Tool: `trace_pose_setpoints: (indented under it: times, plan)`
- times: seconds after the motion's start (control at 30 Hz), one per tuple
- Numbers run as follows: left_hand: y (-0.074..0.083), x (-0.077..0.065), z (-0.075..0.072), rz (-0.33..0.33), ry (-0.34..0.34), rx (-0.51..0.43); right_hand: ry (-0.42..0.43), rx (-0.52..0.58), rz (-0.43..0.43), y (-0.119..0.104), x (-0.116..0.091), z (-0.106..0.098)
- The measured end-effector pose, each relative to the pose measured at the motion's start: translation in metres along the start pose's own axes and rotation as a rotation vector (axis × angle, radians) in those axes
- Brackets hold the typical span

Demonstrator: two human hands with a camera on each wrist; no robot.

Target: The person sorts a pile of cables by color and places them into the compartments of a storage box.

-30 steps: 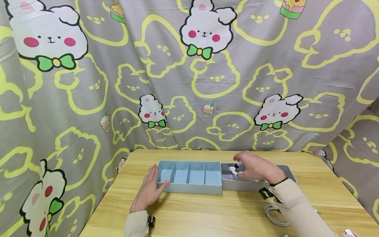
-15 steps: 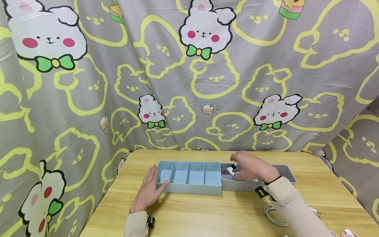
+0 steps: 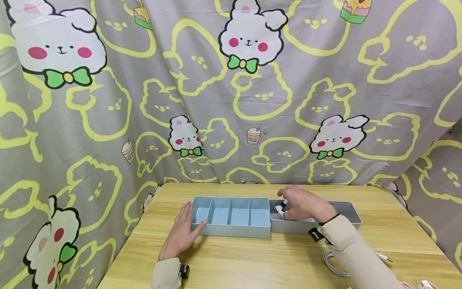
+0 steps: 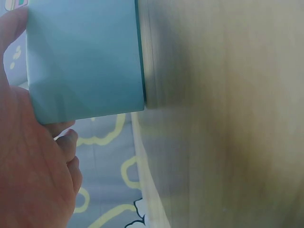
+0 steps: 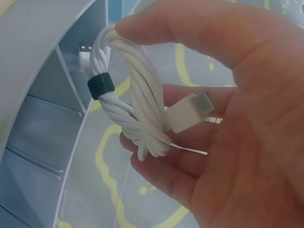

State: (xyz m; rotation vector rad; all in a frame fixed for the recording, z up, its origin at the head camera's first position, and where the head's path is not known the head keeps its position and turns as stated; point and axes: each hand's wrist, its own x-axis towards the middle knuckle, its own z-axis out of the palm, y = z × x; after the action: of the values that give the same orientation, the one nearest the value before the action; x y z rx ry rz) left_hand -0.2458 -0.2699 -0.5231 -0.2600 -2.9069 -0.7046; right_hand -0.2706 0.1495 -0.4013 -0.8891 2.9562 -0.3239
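Observation:
My left hand (image 3: pixel 179 232) rests against the left end of a light blue divided box (image 3: pixel 234 229), its fingers straight and its thumb at the front rim. In the left wrist view the box's plain end wall (image 4: pixel 88 61) stands beside the palm. My right hand (image 3: pixel 306 204) pinches a coiled white cable (image 5: pixel 142 85) between thumb and fingers, over the left part of a grey divided box (image 3: pixel 294 227). A black strap (image 5: pixel 101 86) binds the coil, and a plug (image 5: pixel 190 113) with a metal tip sticks out toward the palm. In the right wrist view, a small white connector (image 5: pixel 84 61) shows inside the grey box.
Both boxes stand end to end on a wooden table (image 3: pixel 234 265). A grey coiled cable (image 3: pixel 333 265) lies near the right forearm, partly covered by it. Pinkish cable pieces (image 3: pixel 425 284) show at the bottom right edge. A patterned curtain (image 3: pixel 223 100) hangs behind the table.
My right hand has shifted a little to the left with the white cable, over the grey box's left end. My left hand and both boxes stay in place.

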Motion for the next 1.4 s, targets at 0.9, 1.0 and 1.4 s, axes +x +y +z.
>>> trace_pose_setpoints:
  times: [0.9, 1.0, 1.4]
  plan:
    - [-0.002, 0.001, 0.000, -0.021, -0.035, -0.009, 0.056, -0.004, 0.016, -0.001, -0.004, -0.002]
    - [-0.002, 0.002, 0.000, -0.021, -0.039, -0.005, 0.059, -0.003, 0.010, -0.001, -0.006, -0.003]
    - [-0.001, 0.001, -0.001, -0.009, -0.022, -0.004, 0.086, -0.013, 0.002, 0.005, -0.011, -0.004]
